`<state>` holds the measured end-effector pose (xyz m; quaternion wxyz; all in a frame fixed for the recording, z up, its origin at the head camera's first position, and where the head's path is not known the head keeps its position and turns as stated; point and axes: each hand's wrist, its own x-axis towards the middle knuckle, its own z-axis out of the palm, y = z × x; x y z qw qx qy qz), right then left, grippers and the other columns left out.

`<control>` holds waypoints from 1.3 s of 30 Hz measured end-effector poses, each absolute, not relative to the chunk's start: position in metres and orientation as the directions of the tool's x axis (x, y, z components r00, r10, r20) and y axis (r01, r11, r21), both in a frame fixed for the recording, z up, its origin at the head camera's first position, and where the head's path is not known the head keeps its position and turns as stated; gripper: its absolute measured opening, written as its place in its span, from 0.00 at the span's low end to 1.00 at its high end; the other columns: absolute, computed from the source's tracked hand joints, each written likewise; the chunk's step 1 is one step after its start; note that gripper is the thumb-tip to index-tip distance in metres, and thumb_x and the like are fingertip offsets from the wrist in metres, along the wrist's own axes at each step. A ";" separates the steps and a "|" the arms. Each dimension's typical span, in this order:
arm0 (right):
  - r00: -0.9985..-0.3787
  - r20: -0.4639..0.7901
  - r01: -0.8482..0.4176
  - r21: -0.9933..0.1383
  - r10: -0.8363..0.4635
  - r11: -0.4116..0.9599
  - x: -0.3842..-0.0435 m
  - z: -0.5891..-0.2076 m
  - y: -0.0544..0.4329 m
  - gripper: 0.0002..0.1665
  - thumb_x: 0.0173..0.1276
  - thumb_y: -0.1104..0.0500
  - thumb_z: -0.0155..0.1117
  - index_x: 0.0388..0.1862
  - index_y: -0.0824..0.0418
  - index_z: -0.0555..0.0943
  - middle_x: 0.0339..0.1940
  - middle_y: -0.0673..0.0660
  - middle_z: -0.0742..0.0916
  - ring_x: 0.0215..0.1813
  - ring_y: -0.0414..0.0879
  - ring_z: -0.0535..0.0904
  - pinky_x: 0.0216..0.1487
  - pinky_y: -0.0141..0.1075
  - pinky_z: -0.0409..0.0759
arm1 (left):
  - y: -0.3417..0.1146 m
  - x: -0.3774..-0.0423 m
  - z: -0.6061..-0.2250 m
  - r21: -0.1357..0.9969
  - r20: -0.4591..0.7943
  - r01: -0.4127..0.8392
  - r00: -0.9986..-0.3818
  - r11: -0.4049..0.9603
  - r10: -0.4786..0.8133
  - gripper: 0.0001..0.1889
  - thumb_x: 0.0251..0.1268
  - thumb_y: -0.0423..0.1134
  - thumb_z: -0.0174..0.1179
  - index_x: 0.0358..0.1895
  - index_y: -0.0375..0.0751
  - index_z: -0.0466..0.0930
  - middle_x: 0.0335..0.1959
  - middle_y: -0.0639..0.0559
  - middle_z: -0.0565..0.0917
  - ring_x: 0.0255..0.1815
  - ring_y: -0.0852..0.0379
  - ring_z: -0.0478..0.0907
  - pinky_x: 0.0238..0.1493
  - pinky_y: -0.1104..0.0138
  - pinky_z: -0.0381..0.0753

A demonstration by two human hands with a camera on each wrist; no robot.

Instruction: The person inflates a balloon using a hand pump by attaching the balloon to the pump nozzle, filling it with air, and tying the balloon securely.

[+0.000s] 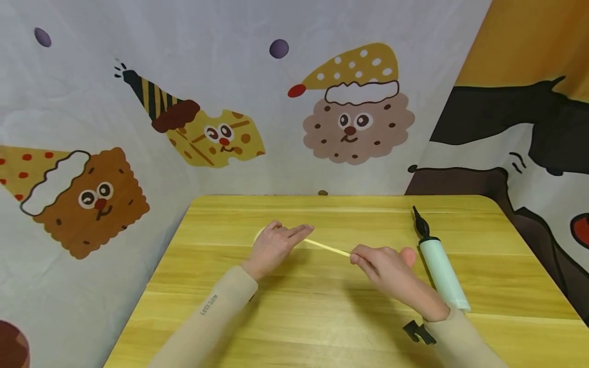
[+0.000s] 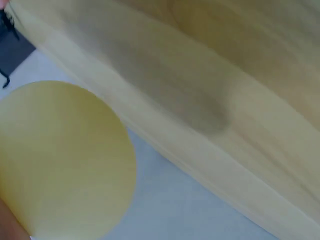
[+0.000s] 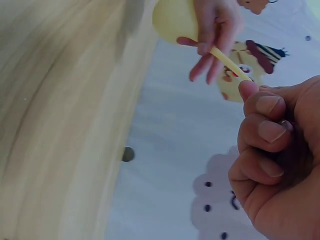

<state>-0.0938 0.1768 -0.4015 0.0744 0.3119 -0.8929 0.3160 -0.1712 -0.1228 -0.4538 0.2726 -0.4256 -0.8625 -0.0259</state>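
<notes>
A round, inflated yellow balloon [image 2: 70, 160] fills much of the left wrist view's lower left. In the head view it is mostly hidden behind my left hand [image 1: 272, 248]. That hand pinches the balloon's neck close to the round body, some of its fingers held out straight. The neck [image 1: 329, 248] is drawn into a thin, taut strip running to my right hand [image 1: 382, 268]. There thumb and index finger pinch its far end, and the other fingers curl into the palm, as the right wrist view shows. Both hands are above the wooden table [image 1: 294, 317].
A hand pump [image 1: 443, 273] with a pale green body and black nozzle lies at the right, beyond my right hand. A small pink rounded shape [image 1: 407, 256] shows beside that hand. Near the right sleeve is a black piece [image 1: 418, 332]. A cartoon-printed cloth [image 1: 285, 174] hangs behind the table.
</notes>
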 end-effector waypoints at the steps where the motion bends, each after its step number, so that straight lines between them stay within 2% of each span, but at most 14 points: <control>1: -0.784 0.345 -0.619 -0.509 -0.516 0.598 -0.091 -0.398 0.178 0.08 0.75 0.66 0.65 0.37 0.53 0.82 0.21 0.36 0.72 0.21 0.28 0.62 0.22 0.28 0.70 | -0.125 -0.172 -0.452 -0.181 0.492 0.751 -0.490 0.635 0.719 0.32 0.64 0.22 0.65 0.69 0.51 0.78 0.59 0.58 0.86 0.24 0.61 0.81 0.44 0.61 0.81; 7: -0.731 0.359 -0.682 -0.352 -0.581 0.641 -0.079 -0.374 0.187 0.10 0.72 0.66 0.67 0.38 0.50 0.79 0.21 0.35 0.71 0.21 0.27 0.62 0.20 0.26 0.65 | -0.122 -0.171 -0.445 -0.168 0.432 0.782 -0.489 0.600 0.758 0.34 0.66 0.21 0.62 0.73 0.53 0.74 0.62 0.58 0.85 0.22 0.60 0.78 0.45 0.60 0.80; 10: -0.682 0.409 -0.721 -0.234 -0.607 0.652 -0.083 -0.362 0.190 0.12 0.69 0.68 0.69 0.39 0.51 0.79 0.22 0.38 0.72 0.22 0.28 0.64 0.23 0.28 0.69 | -0.116 -0.166 -0.442 -0.184 0.403 0.792 -0.479 0.582 0.780 0.33 0.65 0.22 0.63 0.70 0.53 0.75 0.55 0.59 0.88 0.24 0.58 0.78 0.47 0.61 0.79; 13: -0.625 0.491 -0.744 -0.138 -0.607 0.654 -0.095 -0.354 0.191 0.05 0.80 0.62 0.60 0.40 0.55 0.79 0.21 0.40 0.71 0.22 0.32 0.63 0.23 0.28 0.70 | -0.108 -0.161 -0.439 -0.174 0.383 0.817 -0.459 0.550 0.802 0.27 0.66 0.25 0.66 0.65 0.51 0.77 0.39 0.58 0.91 0.27 0.58 0.81 0.50 0.61 0.78; 15: -0.602 0.548 -0.732 -0.088 -0.581 0.675 -0.106 -0.353 0.192 0.15 0.86 0.53 0.48 0.42 0.55 0.80 0.21 0.40 0.72 0.21 0.33 0.63 0.21 0.30 0.69 | -0.101 -0.157 -0.436 -0.129 0.378 0.845 -0.442 0.519 0.814 0.20 0.69 0.30 0.67 0.60 0.51 0.77 0.33 0.60 0.90 0.29 0.61 0.83 0.49 0.63 0.79; 17: -0.586 0.591 -0.719 -0.066 -0.554 0.691 -0.118 -0.355 0.191 0.25 0.87 0.46 0.38 0.43 0.56 0.81 0.20 0.42 0.75 0.19 0.35 0.63 0.20 0.32 0.68 | -0.096 -0.154 -0.433 -0.021 0.360 0.882 -0.433 0.471 0.826 0.15 0.73 0.34 0.65 0.57 0.50 0.77 0.35 0.61 0.90 0.31 0.64 0.84 0.48 0.66 0.79; 20: -0.585 0.631 -0.704 -0.082 -0.509 0.706 -0.134 -0.364 0.188 0.16 0.85 0.51 0.50 0.45 0.57 0.82 0.26 0.46 0.84 0.20 0.38 0.71 0.22 0.37 0.75 | -0.089 -0.150 -0.427 0.289 0.299 0.886 -0.443 0.362 0.845 0.09 0.79 0.36 0.58 0.57 0.46 0.79 0.47 0.59 0.91 0.34 0.66 0.86 0.47 0.73 0.80; 22: -0.606 0.636 -0.690 -0.122 -0.478 0.713 -0.143 -0.372 0.186 0.06 0.80 0.58 0.60 0.45 0.58 0.83 0.30 0.49 0.88 0.20 0.41 0.75 0.24 0.40 0.79 | -0.086 -0.149 -0.424 0.527 0.231 0.799 -0.461 0.288 0.857 0.10 0.82 0.35 0.53 0.58 0.44 0.80 0.53 0.55 0.89 0.35 0.66 0.86 0.48 0.74 0.80; 24: -0.637 0.631 -0.672 -0.173 -0.443 0.720 -0.151 -0.381 0.184 0.04 0.73 0.64 0.67 0.45 0.59 0.84 0.32 0.52 0.89 0.21 0.42 0.78 0.25 0.42 0.81 | -0.085 -0.147 -0.421 0.735 0.163 0.642 -0.478 0.217 0.863 0.12 0.84 0.35 0.49 0.59 0.41 0.80 0.55 0.51 0.88 0.35 0.63 0.87 0.52 0.73 0.82; 28: -0.695 0.607 -0.637 -0.270 -0.386 0.722 -0.163 -0.398 0.177 0.04 0.71 0.65 0.69 0.43 0.60 0.84 0.29 0.52 0.87 0.22 0.42 0.77 0.27 0.43 0.81 | -0.086 -0.146 -0.419 0.942 0.096 0.324 -0.496 0.082 0.863 0.15 0.86 0.37 0.47 0.63 0.38 0.78 0.58 0.47 0.87 0.42 0.54 0.88 0.64 0.63 0.78; 30: -0.713 0.595 -0.630 -0.310 -0.371 0.712 -0.166 -0.406 0.173 0.02 0.72 0.65 0.69 0.42 0.60 0.84 0.26 0.51 0.85 0.22 0.41 0.74 0.26 0.41 0.79 | -0.087 -0.146 -0.420 0.978 0.109 0.208 -0.511 0.000 0.853 0.17 0.86 0.39 0.46 0.65 0.34 0.77 0.60 0.44 0.86 0.53 0.52 0.86 0.70 0.59 0.72; 32: -0.729 0.582 -0.623 -0.348 -0.360 0.700 -0.167 -0.413 0.169 0.01 0.74 0.64 0.67 0.42 0.60 0.85 0.24 0.50 0.83 0.21 0.39 0.72 0.25 0.39 0.77 | -0.089 -0.146 -0.420 0.991 0.132 0.102 -0.543 -0.091 0.829 0.21 0.86 0.42 0.47 0.69 0.32 0.73 0.62 0.39 0.83 0.58 0.54 0.83 0.73 0.60 0.68; 34: -0.745 0.562 -0.620 -0.385 -0.359 0.684 -0.165 -0.417 0.164 0.02 0.75 0.64 0.66 0.42 0.60 0.85 0.24 0.49 0.82 0.21 0.38 0.70 0.24 0.36 0.75 | -0.090 -0.145 -0.421 0.981 0.141 -0.027 -0.594 -0.195 0.792 0.28 0.84 0.47 0.51 0.73 0.29 0.68 0.65 0.42 0.82 0.60 0.56 0.81 0.72 0.61 0.69; 39: -0.758 0.537 -0.626 -0.439 -0.370 0.645 -0.155 -0.425 0.150 0.03 0.77 0.63 0.64 0.43 0.58 0.85 0.27 0.49 0.84 0.23 0.37 0.73 0.26 0.34 0.77 | -0.088 -0.139 -0.419 0.817 0.163 -0.284 -0.721 -0.503 0.673 0.39 0.78 0.52 0.60 0.81 0.37 0.56 0.67 0.59 0.80 0.41 0.63 0.79 0.58 0.66 0.79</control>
